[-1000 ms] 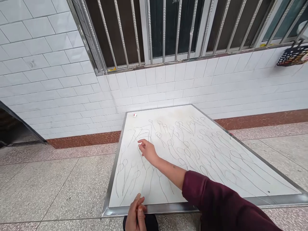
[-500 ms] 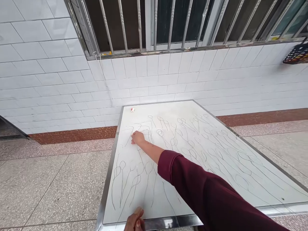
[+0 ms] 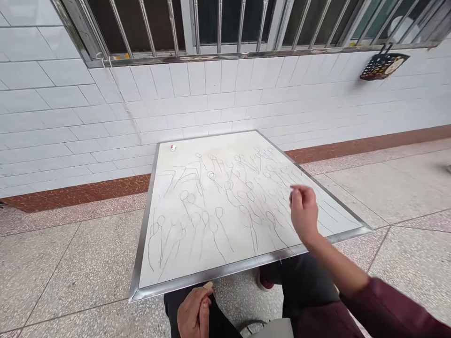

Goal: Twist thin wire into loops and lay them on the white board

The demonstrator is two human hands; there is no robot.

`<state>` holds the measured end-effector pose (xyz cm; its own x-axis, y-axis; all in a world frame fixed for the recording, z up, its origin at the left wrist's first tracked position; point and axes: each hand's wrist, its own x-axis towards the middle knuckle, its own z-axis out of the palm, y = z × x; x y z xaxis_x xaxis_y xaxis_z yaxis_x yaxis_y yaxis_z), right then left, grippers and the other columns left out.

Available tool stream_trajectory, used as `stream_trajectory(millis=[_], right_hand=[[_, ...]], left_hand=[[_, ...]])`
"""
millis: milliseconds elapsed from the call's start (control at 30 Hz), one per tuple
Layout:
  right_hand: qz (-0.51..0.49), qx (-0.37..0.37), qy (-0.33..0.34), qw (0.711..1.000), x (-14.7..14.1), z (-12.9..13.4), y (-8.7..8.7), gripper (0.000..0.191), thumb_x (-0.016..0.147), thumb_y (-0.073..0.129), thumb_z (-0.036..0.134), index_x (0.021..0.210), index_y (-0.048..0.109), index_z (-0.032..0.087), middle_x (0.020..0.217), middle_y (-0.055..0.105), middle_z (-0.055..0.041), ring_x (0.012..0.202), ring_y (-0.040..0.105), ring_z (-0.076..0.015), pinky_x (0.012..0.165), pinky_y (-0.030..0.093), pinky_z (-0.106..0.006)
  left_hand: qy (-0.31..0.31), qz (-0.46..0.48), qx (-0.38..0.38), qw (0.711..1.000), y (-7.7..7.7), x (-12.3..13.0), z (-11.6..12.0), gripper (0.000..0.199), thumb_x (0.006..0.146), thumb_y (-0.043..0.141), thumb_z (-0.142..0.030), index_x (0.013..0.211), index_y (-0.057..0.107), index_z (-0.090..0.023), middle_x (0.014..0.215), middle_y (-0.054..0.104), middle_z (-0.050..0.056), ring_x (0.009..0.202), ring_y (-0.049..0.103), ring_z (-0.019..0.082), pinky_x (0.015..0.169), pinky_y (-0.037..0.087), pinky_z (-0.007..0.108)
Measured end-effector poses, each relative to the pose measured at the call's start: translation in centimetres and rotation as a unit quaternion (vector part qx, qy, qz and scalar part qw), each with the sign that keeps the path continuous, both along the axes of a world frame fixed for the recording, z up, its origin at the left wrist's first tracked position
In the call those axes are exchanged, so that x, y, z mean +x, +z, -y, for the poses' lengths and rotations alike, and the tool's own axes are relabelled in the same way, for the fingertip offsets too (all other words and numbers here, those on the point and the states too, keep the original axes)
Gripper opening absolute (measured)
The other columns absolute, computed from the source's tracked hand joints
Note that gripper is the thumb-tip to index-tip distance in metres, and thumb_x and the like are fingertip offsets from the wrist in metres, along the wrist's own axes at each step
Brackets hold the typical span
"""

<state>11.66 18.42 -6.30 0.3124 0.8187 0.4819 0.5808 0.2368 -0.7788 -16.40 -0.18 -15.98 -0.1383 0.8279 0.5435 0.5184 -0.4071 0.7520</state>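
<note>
Many thin dark wires (image 3: 218, 234), most with a looped end, lie spread over the white tabletop (image 3: 211, 141). A few are bent at an angle towards the left, without a clear loop. My right hand (image 3: 303, 211) is raised over the right part of the table, thumb and fingers pinched together; whatever they hold is too small to make out. Below the near edge, above my lap, my left hand (image 3: 194, 311) is closed with thumb against fingers. Something pale shows at its fingertips, but its kind is unclear.
A metal rim (image 3: 225, 270) borders the table. At its far left corner sits a small red and white object (image 3: 173, 148). Behind stand a white tiled wall (image 3: 158, 108) and a barred window (image 3: 218, 28), with a patterned bag (image 3: 382, 65) hanging at right.
My right hand has left the bent wires at the left and swung right, nearer to me. My view has shifted right and down, so more of my lap and left hand shows.
</note>
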Motion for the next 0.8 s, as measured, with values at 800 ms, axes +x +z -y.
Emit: stream_trajectory(millis=[800], right_hand=[[0.149, -0.144, 0.209, 0.956, 10.5, 14.6, -15.1, 0.026, 0.091, 0.042, 0.025, 0.097, 0.068, 0.029, 0.094, 0.076, -0.0049, 0.084, 0.075, -0.0222, 0.078, 0.06, -0.034]], left_hand=[[-0.119, -0.038, -0.038, 0.992, 2.8, 7.2, -0.7, 0.03, 0.099, 0.042, -0.023, 0.104, 0.071, -0.02, 0.079, 0.073, 0.006, 0.065, 0.068, 0.016, 0.067, 0.058, 0.028]])
